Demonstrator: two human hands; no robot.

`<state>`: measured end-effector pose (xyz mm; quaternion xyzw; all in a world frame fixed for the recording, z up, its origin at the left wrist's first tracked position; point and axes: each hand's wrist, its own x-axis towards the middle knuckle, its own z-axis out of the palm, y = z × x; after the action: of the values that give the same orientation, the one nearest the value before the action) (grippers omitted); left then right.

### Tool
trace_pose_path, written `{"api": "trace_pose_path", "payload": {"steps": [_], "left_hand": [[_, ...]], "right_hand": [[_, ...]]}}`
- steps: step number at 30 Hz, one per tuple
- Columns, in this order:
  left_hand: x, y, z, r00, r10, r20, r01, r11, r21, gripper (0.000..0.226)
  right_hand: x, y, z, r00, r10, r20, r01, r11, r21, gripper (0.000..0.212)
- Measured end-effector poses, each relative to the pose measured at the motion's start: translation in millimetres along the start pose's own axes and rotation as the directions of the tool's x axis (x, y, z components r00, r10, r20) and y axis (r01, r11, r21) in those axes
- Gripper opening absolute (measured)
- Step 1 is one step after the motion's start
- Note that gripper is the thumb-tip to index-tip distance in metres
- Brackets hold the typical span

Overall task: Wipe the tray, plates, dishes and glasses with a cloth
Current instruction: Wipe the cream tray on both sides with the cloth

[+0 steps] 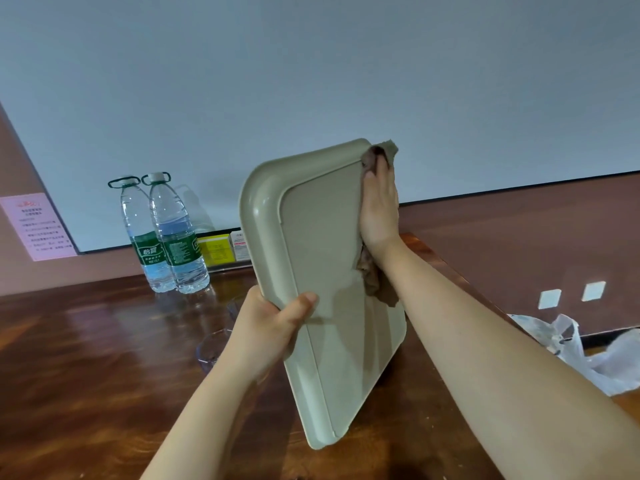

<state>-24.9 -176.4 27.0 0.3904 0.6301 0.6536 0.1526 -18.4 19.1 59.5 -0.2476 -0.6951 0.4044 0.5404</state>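
Note:
A beige plastic tray is held up on edge above the wooden table, its underside facing me. My left hand grips its left rim, thumb across the face. My right hand lies flat along the tray's right edge, pressing a brown cloth against it. The cloth shows above the fingertips at the tray's top corner and hangs below the wrist. A clear glass stands on the table, partly hidden behind my left wrist.
Two water bottles with green labels stand at the back of the wooden table, beside small yellow and white boxes. A crumpled clear plastic bag lies at the right. A wall screen rises behind.

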Motion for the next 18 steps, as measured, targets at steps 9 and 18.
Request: {"api": "trace_pose_path", "payload": {"steps": [9,18], "left_hand": [[3,-6,-3,0.999,0.037,-0.023,-0.037,0.999,0.018,0.033],[6,-19,-1,0.997,0.07,0.041,-0.073,0.996,0.06,0.013]], "right_hand": [[-49,76,3,0.985,0.171,0.02,-0.172,0.985,0.036,0.057],[-116,167,4,0.639,0.733,0.233,-0.749,0.525,0.405,0.043]]}}
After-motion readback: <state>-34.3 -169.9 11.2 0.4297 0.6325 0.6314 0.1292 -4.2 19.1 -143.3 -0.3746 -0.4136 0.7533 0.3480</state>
